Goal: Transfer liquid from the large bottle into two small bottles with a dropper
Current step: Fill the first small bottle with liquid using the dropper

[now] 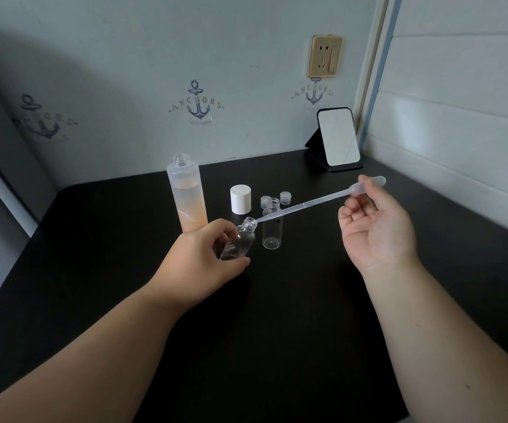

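Holding the dropper tip at the mouth of a small clear bottle tilted over the black table.

My left hand grips that bottle, neck leaning right; my right hand pinches the dropper's bulb, far right. Just behind stands the second small bottle, upright and uncapped. The large bottle of peach liquid stands open at left, its white cap and two small clear caps beside it.
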{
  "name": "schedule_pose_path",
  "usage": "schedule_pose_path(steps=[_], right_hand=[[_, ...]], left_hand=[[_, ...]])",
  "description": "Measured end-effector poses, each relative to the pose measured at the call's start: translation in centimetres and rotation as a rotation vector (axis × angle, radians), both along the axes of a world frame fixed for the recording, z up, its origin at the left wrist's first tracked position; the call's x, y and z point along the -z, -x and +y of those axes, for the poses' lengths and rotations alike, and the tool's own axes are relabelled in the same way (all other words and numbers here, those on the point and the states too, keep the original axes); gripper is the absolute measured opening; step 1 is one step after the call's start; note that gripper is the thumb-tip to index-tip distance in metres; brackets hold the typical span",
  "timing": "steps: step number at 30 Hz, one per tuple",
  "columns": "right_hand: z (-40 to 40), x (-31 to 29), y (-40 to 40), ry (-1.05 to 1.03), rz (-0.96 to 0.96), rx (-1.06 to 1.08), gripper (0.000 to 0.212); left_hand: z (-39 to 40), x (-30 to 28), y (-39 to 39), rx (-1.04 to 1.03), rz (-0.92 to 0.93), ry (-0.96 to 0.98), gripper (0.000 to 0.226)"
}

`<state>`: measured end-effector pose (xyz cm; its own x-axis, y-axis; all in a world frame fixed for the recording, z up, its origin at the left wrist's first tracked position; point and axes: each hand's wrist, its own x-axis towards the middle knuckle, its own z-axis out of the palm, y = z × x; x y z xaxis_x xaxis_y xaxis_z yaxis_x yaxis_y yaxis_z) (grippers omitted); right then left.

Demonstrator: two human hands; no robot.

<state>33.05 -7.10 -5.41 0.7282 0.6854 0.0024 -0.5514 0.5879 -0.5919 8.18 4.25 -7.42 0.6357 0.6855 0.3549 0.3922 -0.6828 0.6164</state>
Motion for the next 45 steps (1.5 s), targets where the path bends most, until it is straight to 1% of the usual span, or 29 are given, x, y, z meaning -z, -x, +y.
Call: schedule_pose_path(steps=[11, 18, 22, 25, 29, 32, 34, 39, 41, 43, 44, 45], right_hand=[[0.06, -0.05, -0.15, 0.032, -0.007, 0.017, 0.025], [-0.03, -0.04, -0.16, 0.049, -0.029, 0.034, 0.016], [-0.13, 0.03, -0.28, 0.064, -0.055, 0.035, 0.023], [-0.06, 0.01, -0.17, 0.058, -0.029, 0.044, 0.021], [-0.04, -0.07, -0.05, 0.039, 0.024, 0.041, 0.027], [-0.11, -0.13, -0.13, 0.037, 0.064, 0.044, 0.025], [-0.07, -0.14, -0.15, 0.04, 0.08, 0.043, 0.024], [-0.04, -0.12, 0.03, 0.042, 0.097, 0.037, 0.015], [-0.06, -0.12, 0.04, 0.042, 0.101, 0.038, 0.012], [-0.12, -0.12, 0.04, 0.034, 0.1, 0.036, 0.01], [-0.14, -0.15, 0.03, 0.032, 0.1, 0.034, 0.01], [-0.15, -0.16, 0.0, 0.032, 0.102, 0.034, 0.011]], left_hand=[[-0.01, 0.0, 0.03, -0.002, 0.011, -0.006, 0.034], [-0.1, -0.16, 0.08, -0.014, 0.021, -0.021, 0.034], [-0.2, -0.23, 0.15, -0.009, 0.024, -0.025, 0.034], [-0.14, -0.25, 0.12, -0.007, 0.033, -0.021, 0.034], [-0.21, -0.26, 0.01, -0.019, 0.042, -0.01, 0.034], [-0.38, -0.37, -0.08, -0.023, 0.049, 0.013, 0.034], [-0.42, -0.51, -0.2, -0.018, 0.087, 0.025, 0.037], [-0.18, -0.46, -0.37, -0.003, 0.142, 0.045, 0.043], [-0.23, -0.46, -0.37, 0.033, 0.126, 0.065, 0.052], [-0.42, -0.6, -0.17, 0.079, 0.071, 0.064, 0.061], [-0.49, -0.64, -0.01, 0.087, 0.013, 0.054, 0.06], [-0.52, -0.66, 0.17, 0.086, -0.064, 0.041, 0.053]])
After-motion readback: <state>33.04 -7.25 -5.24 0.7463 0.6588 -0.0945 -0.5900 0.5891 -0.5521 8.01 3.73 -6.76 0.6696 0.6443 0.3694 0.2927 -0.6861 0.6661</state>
